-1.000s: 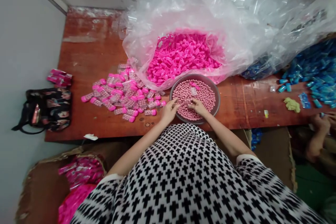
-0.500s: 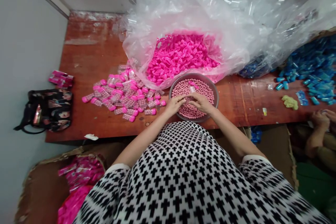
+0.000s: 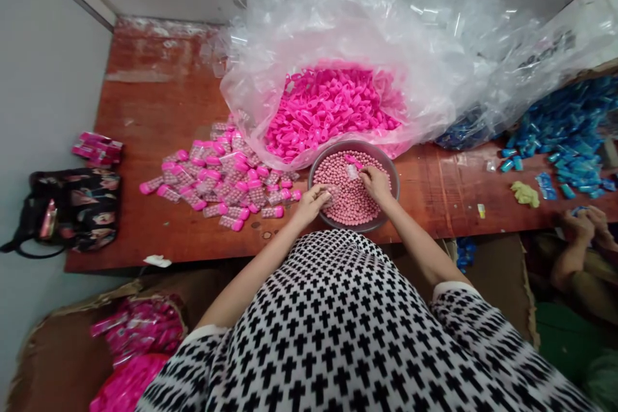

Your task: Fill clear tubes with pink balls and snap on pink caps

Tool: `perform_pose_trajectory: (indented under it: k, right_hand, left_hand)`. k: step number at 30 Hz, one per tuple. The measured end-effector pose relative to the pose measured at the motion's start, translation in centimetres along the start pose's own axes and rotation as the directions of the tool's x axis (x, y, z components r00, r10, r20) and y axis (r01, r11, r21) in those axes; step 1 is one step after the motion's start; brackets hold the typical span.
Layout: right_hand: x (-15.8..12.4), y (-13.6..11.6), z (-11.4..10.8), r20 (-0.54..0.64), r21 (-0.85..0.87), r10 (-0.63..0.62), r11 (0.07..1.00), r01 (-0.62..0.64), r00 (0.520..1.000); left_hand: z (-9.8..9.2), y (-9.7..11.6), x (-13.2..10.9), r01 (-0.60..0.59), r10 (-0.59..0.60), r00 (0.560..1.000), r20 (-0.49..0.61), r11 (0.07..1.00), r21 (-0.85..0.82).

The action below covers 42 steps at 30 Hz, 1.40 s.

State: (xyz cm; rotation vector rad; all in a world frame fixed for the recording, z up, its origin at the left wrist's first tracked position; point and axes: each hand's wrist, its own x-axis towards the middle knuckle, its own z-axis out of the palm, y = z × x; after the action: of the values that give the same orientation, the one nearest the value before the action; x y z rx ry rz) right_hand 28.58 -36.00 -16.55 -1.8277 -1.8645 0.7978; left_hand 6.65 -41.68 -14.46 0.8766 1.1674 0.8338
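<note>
A grey bowl [image 3: 398,185] full of small pink beads [image 3: 350,196] is on the table in front of me. My left hand [image 3: 313,204] is at the bowl's left rim, its fingers closed around a small clear plastic container [image 3: 330,194], partly hidden. Over the right side of the beads, my right hand [image 3: 377,187] has its fingertips pinched at the near end of a small pink plastic piece [image 3: 353,159]. Beside that piece a small clear piece [image 3: 352,172] lies on the beads. Left of the bowl spreads a pile of bead-filled clear bottles with pink caps [image 3: 226,177].
Behind the bowl stands a large clear bag [image 3: 410,58] of pink plastic parts [image 3: 328,109]. Blue parts [image 3: 564,135] and a yellow crumpled thing [image 3: 525,194] are at right, near another person's hands [image 3: 584,224]. A dark floral bag [image 3: 82,209] is at left.
My hands have parted. The right one has moved back and right to the pink piece, while the left has drawn to the bowl's left rim with the clear container.
</note>
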Motion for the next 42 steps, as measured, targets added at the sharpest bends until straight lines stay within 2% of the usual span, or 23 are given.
perform_pose_trajectory:
  k: [6, 9, 11, 13, 15, 16, 18, 19, 21, 24, 28, 33, 38, 40, 42]
  right_hand:
    - [5.1, -1.9, 0.7, 0.081, -0.357, 0.026, 0.934, 0.005, 0.996]
    - [6.3, -2.4, 1.3, 0.143, -0.438, 0.01, 0.898, 0.054, 0.99]
    - [6.5, -2.3, 1.3, 0.151, -0.425, -0.001, 0.903, 0.066, 0.989]
    - [6.2, -2.0, 0.8, 0.131, -0.308, -0.044, 0.948, 0.083, 0.99]
    - [5.2, -2.0, 0.1, 0.131, -0.048, -0.126, 0.99, 0.134, 0.983]
    - [4.5, -2.2, -0.4, 0.146, 0.114, -0.178, 0.98, 0.162, 0.973]
    - [2.8, -2.8, -1.2, 0.193, 0.391, -0.282, 0.901, 0.19, 0.94]
    - [1.9, -3.3, -1.6, 0.213, 0.47, -0.323, 0.861, 0.193, 0.922]
    - [0.5, -4.1, -2.1, 0.233, 0.51, -0.381, 0.831, 0.222, 0.894]
    - [-0.4, -5.0, -2.8, 0.247, 0.402, -0.444, 0.856, 0.326, 0.861]
    - [-0.6, -5.7, -3.6, 0.324, 0.175, -0.478, 0.878, 0.445, 0.816]
    - [-1.5, -6.5, -4.3, 0.444, -0.042, -0.422, 0.871, 0.489, 0.79]
    - [-1.8, -7.3, -4.9, 0.518, -0.147, -0.395, 0.833, 0.534, 0.759]
    - [-1.5, -7.5, -5.1, 0.538, -0.125, -0.41, 0.825, 0.552, 0.736]
    - [-1.0, -7.6, -5.2, 0.524, -0.052, -0.446, 0.833, 0.55, 0.725]
  left_hand:
    - [0.3, 1.0, -0.3, -0.011, 0.011, 0.999, -0.048, 1.0, -0.006]
    - [0.3, 0.8, 0.0, -0.027, 0.027, 0.997, -0.067, 1.0, -0.003]
    - [0.2, 0.6, 0.3, -0.043, 0.043, 0.995, -0.094, 0.999, 0.001]
    - [0.1, 0.4, 0.6, -0.051, 0.054, 0.991, -0.122, 0.998, 0.024]
    - [0.0, 0.5, 0.8, -0.061, 0.073, 0.988, -0.138, 0.994, 0.091]
    - [0.1, 0.7, 0.8, -0.077, 0.098, 0.985, -0.14, 0.985, 0.152]
    - [0.2, 1.3, 0.8, -0.133, 0.178, 0.976, -0.123, 0.943, 0.306]
    - [0.3, 1.7, 0.7, -0.167, 0.218, 0.971, -0.099, 0.912, 0.376]
    - [0.6, 2.4, 0.6, -0.224, 0.269, 0.962, -0.033, 0.858, 0.463]
    - [0.7, 3.1, 0.2, -0.27, 0.286, 0.957, 0.046, 0.824, 0.498]
    - [0.7, 3.0, -0.2, -0.309, 0.325, 0.943, 0.068, 0.786, 0.536]
    - [0.8, 2.7, -0.7, -0.358, 0.363, 0.924, 0.122, 0.704, 0.613]
    - [1.1, 3.2, -1.0, -0.361, 0.331, 0.924, 0.194, 0.578, 0.732]
    - [1.1, 3.4, -0.8, -0.336, 0.307, 0.934, 0.181, 0.59, 0.734]
    - [1.0, 3.5, -0.6, -0.312, 0.277, 0.947, 0.16, 0.685, 0.658]
